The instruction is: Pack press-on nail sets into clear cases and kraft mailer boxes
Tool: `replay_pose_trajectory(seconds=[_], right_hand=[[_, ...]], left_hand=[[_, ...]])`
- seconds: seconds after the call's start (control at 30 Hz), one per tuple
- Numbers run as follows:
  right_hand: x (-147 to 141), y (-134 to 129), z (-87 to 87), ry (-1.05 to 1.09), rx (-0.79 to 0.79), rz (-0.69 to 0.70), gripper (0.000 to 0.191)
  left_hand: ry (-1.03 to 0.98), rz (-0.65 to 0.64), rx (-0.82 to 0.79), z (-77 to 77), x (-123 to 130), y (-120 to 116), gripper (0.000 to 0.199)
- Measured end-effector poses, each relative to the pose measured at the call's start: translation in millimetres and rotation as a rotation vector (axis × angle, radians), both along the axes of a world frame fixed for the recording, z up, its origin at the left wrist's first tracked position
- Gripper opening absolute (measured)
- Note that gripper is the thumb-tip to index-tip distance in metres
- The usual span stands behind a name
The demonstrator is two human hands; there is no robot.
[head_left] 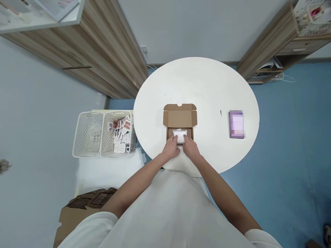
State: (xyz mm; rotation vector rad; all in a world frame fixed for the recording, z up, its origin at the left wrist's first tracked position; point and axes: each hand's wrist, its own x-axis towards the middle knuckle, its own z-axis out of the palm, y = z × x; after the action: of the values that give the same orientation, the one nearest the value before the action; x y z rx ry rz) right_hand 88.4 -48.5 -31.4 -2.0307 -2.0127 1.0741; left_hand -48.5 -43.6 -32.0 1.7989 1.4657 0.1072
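An unfolded-lid cardboard mailer box (179, 119) lies near the front of the white round table, its lid tipped back away from me. Inside its tray is a small white wrapped packet (180, 136). My left hand (171, 148) holds the packet's near left side, fingers closed against it. On the near right side my right hand (190, 147) grips the same packet with fingers and thumb. Both hands reach over the box's front wall and partly hide it.
A purple packet or booklet (236, 124), blurred, lies on the right of the table (201, 82). To the left stand white plastic baskets (88, 134), one with printed cards (121, 136). A large cardboard box (69, 220) sits lower left. Wooden cabinets (108, 44) flank the back wall.
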Motion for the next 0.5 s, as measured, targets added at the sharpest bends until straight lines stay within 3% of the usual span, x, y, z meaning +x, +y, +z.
replay_pose_trajectory(seconds=[0.23,0.37,0.5], right_hand=[[0.6,-2.7,-5.8,0.045,0.134,-0.001,0.041],[9.3,-2.6,-1.3,0.179,0.241,-0.024,0.042],[36.4,10.3,8.2,0.304,0.325,-0.170,0.044]], left_hand=[[0.040,0.020,0.103,-2.9,6.6,-4.5,0.065],[0.021,0.080,0.124,1.7,8.2,-7.0,0.065],[-0.040,0.165,0.238,12.6,-3.2,-1.3,0.060]])
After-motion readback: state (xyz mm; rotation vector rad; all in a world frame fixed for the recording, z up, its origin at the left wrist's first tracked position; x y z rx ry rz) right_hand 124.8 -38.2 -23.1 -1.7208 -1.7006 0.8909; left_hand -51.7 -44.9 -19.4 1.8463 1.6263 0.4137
